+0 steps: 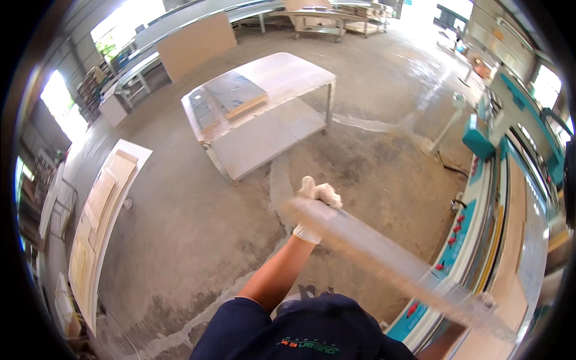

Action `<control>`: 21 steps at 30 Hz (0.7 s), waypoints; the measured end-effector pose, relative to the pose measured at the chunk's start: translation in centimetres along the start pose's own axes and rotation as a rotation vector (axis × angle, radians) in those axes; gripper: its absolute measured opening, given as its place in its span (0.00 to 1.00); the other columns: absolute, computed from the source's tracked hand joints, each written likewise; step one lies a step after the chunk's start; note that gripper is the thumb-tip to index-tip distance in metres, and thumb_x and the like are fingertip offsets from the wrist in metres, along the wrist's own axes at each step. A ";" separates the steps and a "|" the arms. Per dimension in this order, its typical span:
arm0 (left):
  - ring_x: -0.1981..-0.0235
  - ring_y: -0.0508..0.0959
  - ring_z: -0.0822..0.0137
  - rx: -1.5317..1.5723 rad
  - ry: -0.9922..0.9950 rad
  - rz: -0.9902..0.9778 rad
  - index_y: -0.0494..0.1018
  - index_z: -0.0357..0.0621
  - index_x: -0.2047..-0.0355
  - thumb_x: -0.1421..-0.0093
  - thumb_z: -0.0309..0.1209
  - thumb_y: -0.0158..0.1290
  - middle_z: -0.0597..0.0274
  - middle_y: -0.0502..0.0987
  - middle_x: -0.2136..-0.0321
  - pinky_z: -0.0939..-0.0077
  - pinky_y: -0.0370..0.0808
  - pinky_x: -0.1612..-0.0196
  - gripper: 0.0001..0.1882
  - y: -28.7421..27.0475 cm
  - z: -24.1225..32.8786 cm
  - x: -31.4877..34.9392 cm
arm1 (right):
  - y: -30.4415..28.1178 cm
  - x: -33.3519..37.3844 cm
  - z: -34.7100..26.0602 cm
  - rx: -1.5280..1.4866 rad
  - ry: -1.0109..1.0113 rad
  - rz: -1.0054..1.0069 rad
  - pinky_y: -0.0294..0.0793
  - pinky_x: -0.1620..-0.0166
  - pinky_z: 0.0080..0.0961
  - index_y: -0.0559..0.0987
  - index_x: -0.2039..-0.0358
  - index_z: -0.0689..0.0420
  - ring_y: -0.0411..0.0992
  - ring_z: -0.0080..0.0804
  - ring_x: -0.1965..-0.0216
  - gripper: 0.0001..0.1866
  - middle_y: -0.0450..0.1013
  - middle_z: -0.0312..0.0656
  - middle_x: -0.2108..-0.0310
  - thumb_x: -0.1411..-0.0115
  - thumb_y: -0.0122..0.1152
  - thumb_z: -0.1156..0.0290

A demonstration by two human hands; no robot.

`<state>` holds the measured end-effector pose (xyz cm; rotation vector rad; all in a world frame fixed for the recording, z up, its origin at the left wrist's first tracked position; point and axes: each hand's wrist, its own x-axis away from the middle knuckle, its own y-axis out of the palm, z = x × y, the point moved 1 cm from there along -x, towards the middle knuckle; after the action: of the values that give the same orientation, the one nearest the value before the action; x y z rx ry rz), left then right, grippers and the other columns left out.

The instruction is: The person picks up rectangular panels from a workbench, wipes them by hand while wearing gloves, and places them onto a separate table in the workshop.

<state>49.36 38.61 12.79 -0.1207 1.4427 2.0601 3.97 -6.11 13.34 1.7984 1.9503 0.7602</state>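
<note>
Standing beyond the held panel (390,258): white table (291,73) (boards (235,93) atop).

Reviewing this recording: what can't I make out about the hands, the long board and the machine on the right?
All in the head view:
Left hand: part of the palm, hidden by the long board.
Right hand: most of its grip, behind the board and blurred.
Long board: fine surface detail, lost to blur.
Teal-and-white machine: its far-right side, cut off by the dark lens rim.
</note>
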 end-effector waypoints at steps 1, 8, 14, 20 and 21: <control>0.64 0.75 0.59 -0.128 0.086 0.013 0.73 0.40 0.61 0.20 0.48 0.35 0.57 0.77 0.67 0.58 0.75 0.52 0.25 0.8 1.4 -0.8 | 4.6 0.9 1.0 -0.003 0.001 -0.039 0.71 0.35 0.44 0.71 0.34 0.59 0.69 0.44 0.37 0.31 0.72 0.45 0.37 0.25 0.43 0.48; 0.65 0.79 0.58 -0.264 0.109 0.406 0.74 0.36 0.56 0.28 0.42 0.44 0.55 0.79 0.64 0.61 0.78 0.56 0.20 -4.3 12.3 -5.3 | 26.9 5.0 17.3 -0.054 0.337 -0.375 0.70 0.35 0.43 0.71 0.35 0.58 0.70 0.44 0.38 0.29 0.72 0.45 0.39 0.25 0.45 0.50; 0.65 0.81 0.57 -0.384 -0.072 0.718 0.75 0.33 0.53 0.35 0.38 0.51 0.52 0.82 0.63 0.63 0.81 0.60 0.19 -7.4 20.9 -9.1 | 44.5 8.1 31.4 -0.117 0.641 -0.636 0.70 0.35 0.43 0.71 0.35 0.58 0.71 0.43 0.39 0.27 0.73 0.44 0.40 0.25 0.46 0.52; 0.62 0.85 0.56 -0.242 0.167 0.816 0.74 0.28 0.48 0.44 0.31 0.53 0.47 0.83 0.58 0.67 0.85 0.60 0.25 -11.0 25.2 -6.3 | 62.4 15.3 43.2 -0.155 1.002 -0.902 0.70 0.35 0.42 0.71 0.36 0.58 0.72 0.43 0.40 0.26 0.74 0.44 0.41 0.25 0.47 0.54; 0.62 0.85 0.55 -0.315 0.263 0.900 0.74 0.27 0.48 0.45 0.31 0.53 0.46 0.83 0.58 0.67 0.85 0.60 0.26 -11.8 25.3 -5.4 | 64.8 17.2 45.0 -0.164 1.073 -0.936 0.70 0.35 0.42 0.71 0.36 0.58 0.72 0.42 0.41 0.25 0.74 0.44 0.41 0.25 0.47 0.55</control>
<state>66.58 61.03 15.47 0.1747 1.4564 3.0966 80.40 19.13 19.64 0.1198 2.7959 1.5715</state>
